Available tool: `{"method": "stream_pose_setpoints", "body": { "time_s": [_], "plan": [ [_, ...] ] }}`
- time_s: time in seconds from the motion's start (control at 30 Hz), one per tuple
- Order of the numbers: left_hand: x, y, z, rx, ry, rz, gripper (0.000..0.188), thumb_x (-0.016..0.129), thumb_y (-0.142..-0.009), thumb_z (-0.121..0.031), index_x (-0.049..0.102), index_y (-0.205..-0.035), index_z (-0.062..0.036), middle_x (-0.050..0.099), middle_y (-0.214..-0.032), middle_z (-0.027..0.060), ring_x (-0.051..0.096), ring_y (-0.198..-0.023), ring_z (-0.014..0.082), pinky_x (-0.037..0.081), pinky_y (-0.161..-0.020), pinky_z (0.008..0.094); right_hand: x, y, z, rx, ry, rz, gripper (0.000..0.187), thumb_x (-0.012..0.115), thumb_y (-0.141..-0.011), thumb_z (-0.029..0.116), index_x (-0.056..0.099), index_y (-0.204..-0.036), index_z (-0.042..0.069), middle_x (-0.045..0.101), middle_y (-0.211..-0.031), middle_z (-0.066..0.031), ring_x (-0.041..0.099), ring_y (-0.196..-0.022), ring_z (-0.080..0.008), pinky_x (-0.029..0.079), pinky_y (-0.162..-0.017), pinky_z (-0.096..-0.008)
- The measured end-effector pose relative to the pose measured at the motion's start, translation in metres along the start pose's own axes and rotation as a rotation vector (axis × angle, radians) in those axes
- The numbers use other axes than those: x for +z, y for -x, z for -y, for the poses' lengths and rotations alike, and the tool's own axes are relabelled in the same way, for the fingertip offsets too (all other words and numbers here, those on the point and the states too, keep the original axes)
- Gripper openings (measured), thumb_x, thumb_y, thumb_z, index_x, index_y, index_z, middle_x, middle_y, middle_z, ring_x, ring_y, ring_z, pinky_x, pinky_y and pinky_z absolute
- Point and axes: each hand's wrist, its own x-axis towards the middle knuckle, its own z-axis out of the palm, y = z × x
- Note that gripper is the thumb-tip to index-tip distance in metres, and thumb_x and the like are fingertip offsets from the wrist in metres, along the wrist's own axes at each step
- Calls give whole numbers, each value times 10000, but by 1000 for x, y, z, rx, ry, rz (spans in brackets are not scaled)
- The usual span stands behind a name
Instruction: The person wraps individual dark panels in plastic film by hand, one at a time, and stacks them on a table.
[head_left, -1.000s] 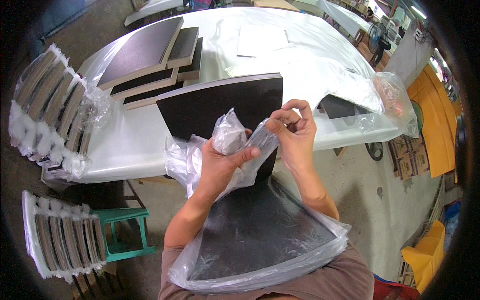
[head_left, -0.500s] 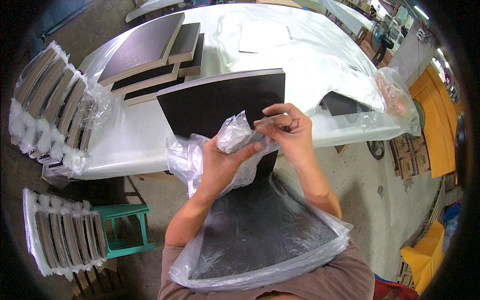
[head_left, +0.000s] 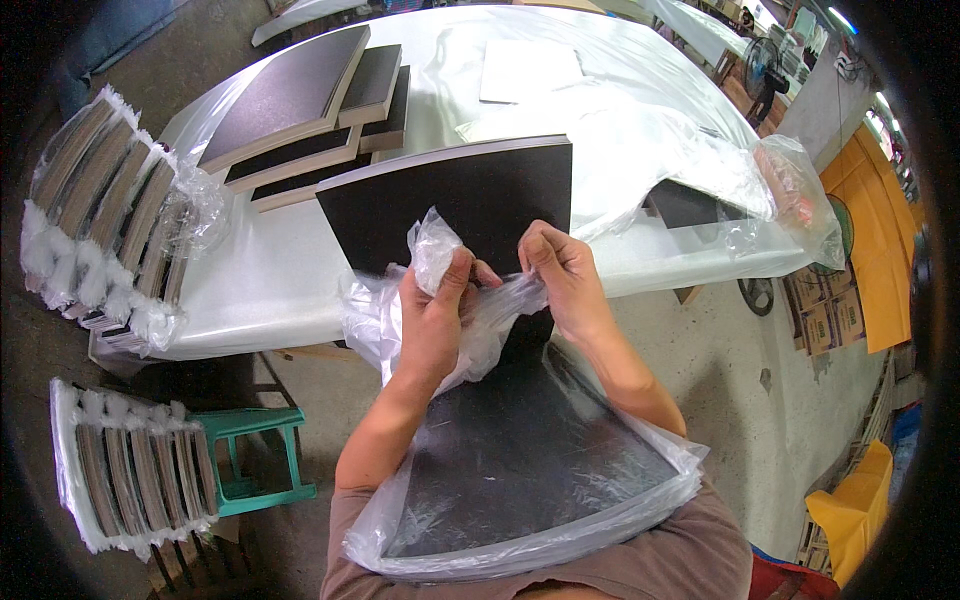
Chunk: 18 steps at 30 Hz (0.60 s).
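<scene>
My left hand [head_left: 430, 318] is closed around a bunched, see-through plastic bag [head_left: 492, 322], a crumpled tuft of it sticking up past the thumb. A twisted part of the plastic stretches across to my right hand [head_left: 570, 285], where the fingers pinch it. Just beyond both hands a flat black panel [head_left: 500, 185] with a pale edge leans upright against the table edge; its lower part is partly hidden by the plastic and my hands. Against my body rests another black panel [head_left: 530, 460], wrapped in loose transparent plastic.
The table [head_left: 250, 290] is covered in shiny sheeting. On it lie a stack of black panels [head_left: 290, 85], a white sheet [head_left: 530, 72] and crumpled plastic [head_left: 690, 170]. Plastic-wrapped bundles [head_left: 100, 200] stand at the left. A green stool [head_left: 262, 420] holds another wrapped bundle [head_left: 140, 465].
My right hand has closed its fingers on the plastic and moved slightly down. The left hand has turned more upright and shifted a little left, stretching the plastic between them.
</scene>
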Motion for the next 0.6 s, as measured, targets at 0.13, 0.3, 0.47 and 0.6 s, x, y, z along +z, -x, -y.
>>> {"method": "stream_pose_setpoints", "body": {
  "time_s": [0.13, 0.3, 0.47, 0.6],
  "plan": [
    [11, 8, -8, 119, -106, 88, 227, 670, -724, -132, 557, -897, -37, 596, -780, 7, 536, -725, 68, 436, -653, 216, 4, 0, 3, 45, -31, -70, 331, 516, -840, 326, 467, -650, 59, 409, -578, 51, 342, -547, -28, 281, -480, -187],
    [6, 5, 0, 110, -284, 88, 177, 670, -710, -69, 600, -867, -28, 614, -811, 16, 547, -753, 67, 436, -691, 223, 1, 2, 5, -40, 166, -92, 284, 566, -812, 292, 469, -678, 61, 408, -578, 48, 328, -529, -29, 269, -465, -174],
    [5, 5, 0, 109, -147, -10, 161, 636, -741, -56, 582, -891, -33, 610, -823, 15, 549, -764, 65, 429, -697, 211, 6, 0, 12, -32, -3, -38, 194, 644, -749, 149, 476, -757, 51, 539, -665, -3, 493, -623, -52, 379, -537, -173],
    [2, 3, -1, 158, -105, -10, 189, 629, -747, -51, 547, -916, -31, 604, -827, 10, 547, -768, 65, 425, -694, 205, 2, 2, 18, 110, -79, 1, 249, 691, -678, 55, 500, -836, 29, 610, -783, -55, 572, -742, -92, 447, -623, -195]
  ]
}}
